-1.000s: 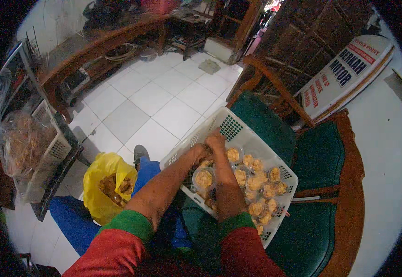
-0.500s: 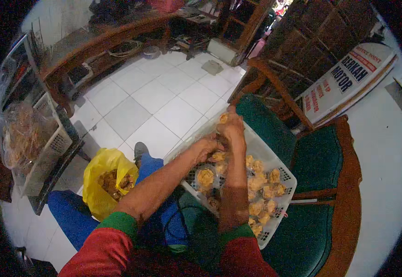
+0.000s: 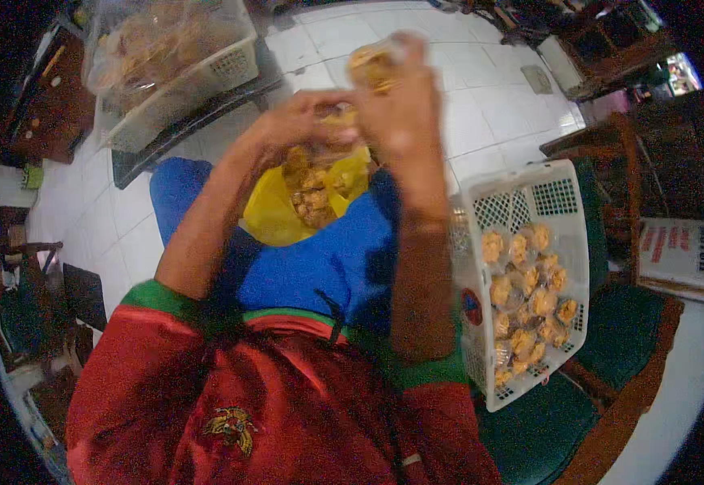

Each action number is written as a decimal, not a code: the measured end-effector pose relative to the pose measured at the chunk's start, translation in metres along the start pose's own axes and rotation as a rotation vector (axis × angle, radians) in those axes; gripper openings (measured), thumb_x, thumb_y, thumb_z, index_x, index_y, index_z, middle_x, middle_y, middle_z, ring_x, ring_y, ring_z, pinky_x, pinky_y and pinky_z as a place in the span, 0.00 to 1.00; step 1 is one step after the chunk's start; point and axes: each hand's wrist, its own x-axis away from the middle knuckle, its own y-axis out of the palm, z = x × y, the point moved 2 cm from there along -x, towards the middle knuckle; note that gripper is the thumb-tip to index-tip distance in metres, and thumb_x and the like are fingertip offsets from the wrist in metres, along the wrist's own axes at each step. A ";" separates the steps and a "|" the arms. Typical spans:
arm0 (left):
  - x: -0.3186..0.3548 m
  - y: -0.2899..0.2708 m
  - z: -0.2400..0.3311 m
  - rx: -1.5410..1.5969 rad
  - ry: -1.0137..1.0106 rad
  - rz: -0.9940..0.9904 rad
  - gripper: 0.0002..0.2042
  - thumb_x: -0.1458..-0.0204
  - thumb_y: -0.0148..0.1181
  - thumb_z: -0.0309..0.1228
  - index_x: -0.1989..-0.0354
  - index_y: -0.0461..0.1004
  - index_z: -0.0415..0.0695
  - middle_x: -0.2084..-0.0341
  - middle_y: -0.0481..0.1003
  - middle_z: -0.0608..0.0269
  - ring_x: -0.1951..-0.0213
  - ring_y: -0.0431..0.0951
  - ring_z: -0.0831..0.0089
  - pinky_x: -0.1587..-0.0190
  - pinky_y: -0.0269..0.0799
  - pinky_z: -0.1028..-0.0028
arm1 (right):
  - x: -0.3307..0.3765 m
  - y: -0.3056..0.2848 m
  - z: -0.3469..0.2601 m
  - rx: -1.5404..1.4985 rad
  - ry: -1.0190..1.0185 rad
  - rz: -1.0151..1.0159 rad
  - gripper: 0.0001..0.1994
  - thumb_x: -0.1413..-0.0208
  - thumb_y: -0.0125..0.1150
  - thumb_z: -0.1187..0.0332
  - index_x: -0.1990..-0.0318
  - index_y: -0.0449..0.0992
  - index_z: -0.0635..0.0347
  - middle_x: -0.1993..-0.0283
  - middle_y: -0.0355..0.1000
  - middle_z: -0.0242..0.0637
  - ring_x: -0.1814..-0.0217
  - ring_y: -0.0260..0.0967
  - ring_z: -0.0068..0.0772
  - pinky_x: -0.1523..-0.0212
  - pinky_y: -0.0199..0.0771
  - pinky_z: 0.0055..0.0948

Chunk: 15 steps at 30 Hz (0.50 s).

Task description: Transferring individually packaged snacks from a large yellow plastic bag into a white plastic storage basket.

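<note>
My right hand [image 3: 404, 105] is raised in front of me, closed on a small clear packet of golden snacks [image 3: 372, 65]. Beside it my left hand [image 3: 299, 117] pinches another small packet [image 3: 336, 117], and the two hands touch. Under them a yellow plastic bag [image 3: 287, 214] of the same snacks lies open on my blue-clad lap. To my right a white plastic basket [image 3: 562, 202] holds several filled snack packets [image 3: 530, 299] and rests on a green chair seat [image 3: 530, 420].
A second white basket [image 3: 198, 77] with a large clear bag of snacks stands on a dark low shelf at the upper left. White floor tiles [image 3: 489, 105] stretch ahead. A wooden chair frame [image 3: 611, 137] and a printed sign [image 3: 679, 250] are at the right.
The view swung left from the white basket toward my lap. Both hands left the basket and rose over the yellow bag, each with a packet.
</note>
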 end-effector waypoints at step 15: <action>-0.046 -0.109 -0.342 -0.118 -0.367 0.410 0.26 0.53 0.61 0.33 0.45 0.65 0.38 0.48 0.69 0.52 0.47 0.68 0.62 0.44 0.64 0.68 | 0.120 0.351 0.212 -0.537 0.423 -0.411 0.24 0.60 0.67 0.70 0.53 0.66 0.64 0.63 0.71 0.43 0.62 0.70 0.34 0.66 0.73 0.31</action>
